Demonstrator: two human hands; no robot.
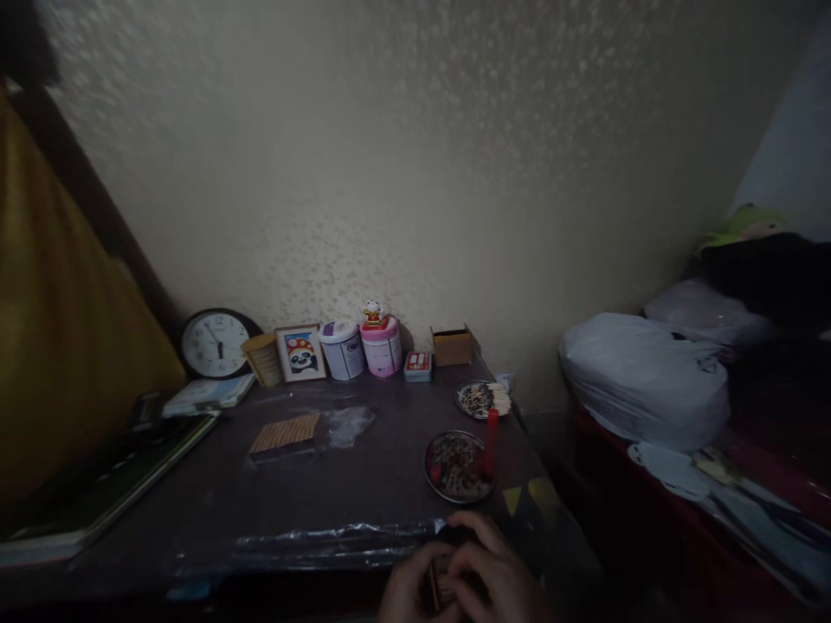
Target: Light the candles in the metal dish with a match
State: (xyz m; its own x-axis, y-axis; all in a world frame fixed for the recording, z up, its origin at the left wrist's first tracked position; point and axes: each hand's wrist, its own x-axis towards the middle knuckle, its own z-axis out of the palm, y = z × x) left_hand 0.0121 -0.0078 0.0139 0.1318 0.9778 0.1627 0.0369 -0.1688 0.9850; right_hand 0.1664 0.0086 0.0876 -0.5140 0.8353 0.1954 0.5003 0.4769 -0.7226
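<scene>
Item in hand: a small bundle of thin brownish wooden sticks (439, 587), held at the near edge of the dark plastic-covered surface (363, 484), low in the view. The left hand (409, 593) cups it from the left and the right hand (499, 571) wraps over it from the right, fingers curled closed about the bundle; much of it is hidden beneath them.

Handling, as judged: very light; each stick stiff but thin and likely to snap if bent; the loose bundle would tend to fan out or slip. Best gripped around the middle, with even pressure from both sides.

Nearby stock:
- round metal dish of dark mixed bits (458, 467), just beyond the hands, with a red stick-like piece (491, 441) leaning at its right rim
- second, smaller round dish with pale sticks (484, 399), farther back
- flat tan ribbed pack under clear plastic wrap (286, 434), to the left

Back row against the wall: round black-rimmed wall clock (217, 343); tan cylindrical cup (263, 358); small framed panda picture (301, 353); white cylindrical tin (342, 349); pink cylindrical tin topped by a small figurine (382, 344); small red-and-blue box (417, 365); open brown cardboard box (453, 346).

Writing: clock numerals are present; labels on the tins and box are too small and dim to read. No brand is legible.
</scene>
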